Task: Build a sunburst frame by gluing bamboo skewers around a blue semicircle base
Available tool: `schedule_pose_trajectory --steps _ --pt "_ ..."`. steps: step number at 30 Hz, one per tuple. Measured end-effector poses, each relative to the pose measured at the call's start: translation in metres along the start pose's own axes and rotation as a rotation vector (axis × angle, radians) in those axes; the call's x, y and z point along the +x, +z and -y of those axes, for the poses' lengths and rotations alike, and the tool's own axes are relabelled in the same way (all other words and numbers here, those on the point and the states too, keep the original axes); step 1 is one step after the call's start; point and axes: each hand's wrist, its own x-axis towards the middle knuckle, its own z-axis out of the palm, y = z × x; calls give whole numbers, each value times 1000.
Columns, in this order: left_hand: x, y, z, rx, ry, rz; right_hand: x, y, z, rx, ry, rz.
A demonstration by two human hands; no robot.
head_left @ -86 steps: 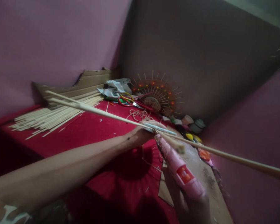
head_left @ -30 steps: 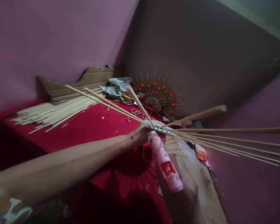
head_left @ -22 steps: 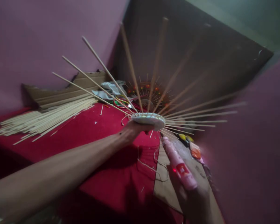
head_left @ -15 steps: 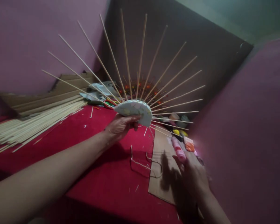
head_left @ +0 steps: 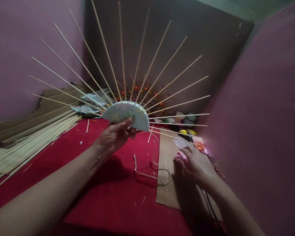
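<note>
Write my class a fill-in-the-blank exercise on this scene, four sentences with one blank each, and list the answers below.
The left hand holds a piece shaped like a half ____.
Thin sticks fan out from the piece's ____ edge, rather than its straight one.
The right hand grips a ____ tool.
The cloth on the table is ____.

Missing words: circle; curved; pink; red

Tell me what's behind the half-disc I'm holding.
Behind the half-disc and its sticks, a red-spotted fan shape shows in part; its lower part is covered.
</note>
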Motion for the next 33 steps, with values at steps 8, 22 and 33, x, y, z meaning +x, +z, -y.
schedule_pose_trajectory --steps 8,22,33 --pt "-5 2 10 -46 -50 -86 32 1 85 1333 225 129" --pt "-20 6 15 351 -116 128 26 -25 94 1581 332 -21" --pt "-28 20 13 602 -91 138 23 -23 94 917 153 -327"
